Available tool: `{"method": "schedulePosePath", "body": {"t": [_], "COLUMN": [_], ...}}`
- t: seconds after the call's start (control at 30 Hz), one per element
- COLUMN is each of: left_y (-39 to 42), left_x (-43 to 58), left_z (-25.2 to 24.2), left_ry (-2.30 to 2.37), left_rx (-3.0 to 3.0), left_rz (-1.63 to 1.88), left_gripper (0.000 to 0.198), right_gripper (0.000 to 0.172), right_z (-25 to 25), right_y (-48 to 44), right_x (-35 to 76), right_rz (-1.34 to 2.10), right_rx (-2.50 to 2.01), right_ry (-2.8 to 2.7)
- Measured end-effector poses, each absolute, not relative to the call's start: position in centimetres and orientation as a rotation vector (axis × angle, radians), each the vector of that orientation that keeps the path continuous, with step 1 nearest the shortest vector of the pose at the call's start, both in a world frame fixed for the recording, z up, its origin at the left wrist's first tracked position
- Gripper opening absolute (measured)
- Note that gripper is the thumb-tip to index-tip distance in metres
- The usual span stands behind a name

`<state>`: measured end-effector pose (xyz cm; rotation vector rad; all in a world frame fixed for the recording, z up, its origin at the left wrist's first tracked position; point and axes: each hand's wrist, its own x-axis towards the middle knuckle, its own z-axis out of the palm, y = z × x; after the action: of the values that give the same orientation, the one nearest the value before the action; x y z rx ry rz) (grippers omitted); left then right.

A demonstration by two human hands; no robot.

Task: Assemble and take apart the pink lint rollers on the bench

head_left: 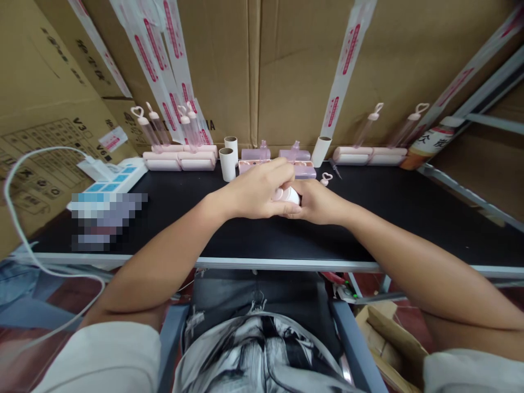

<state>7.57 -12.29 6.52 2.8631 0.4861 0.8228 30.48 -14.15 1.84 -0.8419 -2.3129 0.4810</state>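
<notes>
Both my hands meet above the black tabletop. My left hand (pixel 260 190) is closed around one end of a small white and pale pink roller (pixel 290 195), thumb along its near side. My right hand (pixel 323 202) grips the other end, and its fingers are mostly hidden. Just behind my hands are purple translucent plastic pieces (pixel 305 172), partly covered by my left hand. A pink heart-shaped loop piece (pixel 326 179) lies beside my right wrist. Close by stand white cardboard tubes (pixel 227 165), with another white tube (pixel 321 151) on the right.
Pink-and-white rollers with upright heart-topped handles stand at back left (pixel 180 158) and back right (pixel 370 155). A screwdriver-like tool (pixel 335 169) lies behind my right hand. At right leans a bottle (pixel 432 142); at left sits a power strip (pixel 117 177) with a white cable. Cardboard (pixel 298 71) walls the back.
</notes>
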Motion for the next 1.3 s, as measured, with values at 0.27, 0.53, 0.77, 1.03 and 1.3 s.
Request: {"method": "schedulePosePath", "body": {"t": [0.27, 0.53, 0.77, 1.03, 1.3], "left_y": [-11.1, -12.0, -15.6, -16.6, -12.1], "left_x": [6.7, 6.2, 8.3, 9.4, 7.2], "left_z": [6.9, 7.1, 4.8, 2.5, 5.3], "left_ry": [0.511, 0.479, 0.324, 0.238, 0.518], "left_rx": [2.665, 2.708, 3.216, 3.283, 2.659], "left_rz": [0.876, 0.872, 0.314, 0.121, 0.821], "left_gripper": [0.065, 0.028, 0.007, 0.002, 0.029], "right_gripper": [0.055, 0.049, 0.063, 0.071, 0.070], "right_z": [1.4, 2.3, 1.7, 2.0, 2.2], "right_y": [-13.7, -13.5, -12.6, -12.6, -12.6], "right_x": [31.1, 31.2, 33.0, 34.3, 34.7], "right_rz": [0.517, 0.726, 0.724, 0.460, 0.490], "right_rx": [-0.793, -0.870, -1.099, -1.201, -1.106], "right_ry": [-2.141, -1.806, -1.798, -2.130, -2.212]}}
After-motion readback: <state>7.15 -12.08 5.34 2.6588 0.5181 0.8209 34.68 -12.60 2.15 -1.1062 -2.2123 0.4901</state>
